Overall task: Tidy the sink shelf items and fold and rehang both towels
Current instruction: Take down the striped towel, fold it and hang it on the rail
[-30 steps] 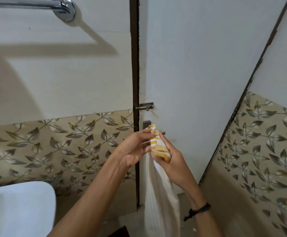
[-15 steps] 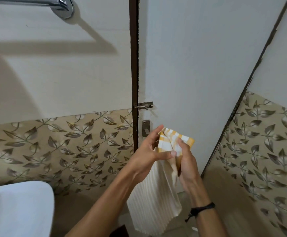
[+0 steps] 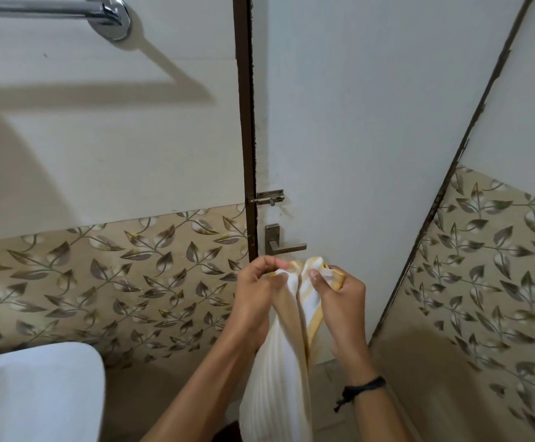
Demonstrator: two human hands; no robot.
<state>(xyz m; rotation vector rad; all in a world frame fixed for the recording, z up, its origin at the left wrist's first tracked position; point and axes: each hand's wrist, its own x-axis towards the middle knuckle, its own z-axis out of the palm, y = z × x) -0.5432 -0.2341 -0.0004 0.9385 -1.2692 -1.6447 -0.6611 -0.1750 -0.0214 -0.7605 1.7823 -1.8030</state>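
A white ribbed towel with yellow stripes [image 3: 283,371] hangs down in front of me, held by its top edge. My left hand [image 3: 258,293] pinches the left top corner, and my right hand [image 3: 339,298] pinches the right top corner, a black cord on its wrist. The two hands are close together, just below the door handle. A chrome towel bar [image 3: 46,9] is fixed to the wall at the top left, with nothing hanging on the part I can see.
A closed white door [image 3: 371,122] with a bolt latch [image 3: 267,197] and a lever handle [image 3: 283,244] stands straight ahead. Leaf-patterned tiles [image 3: 100,275] cover the lower walls. A white fixture [image 3: 33,393] fills the bottom left corner.
The bunched towel top has been spread out: my hands moved apart, each now holding one corner. The towel hangs longer and flatter between them.
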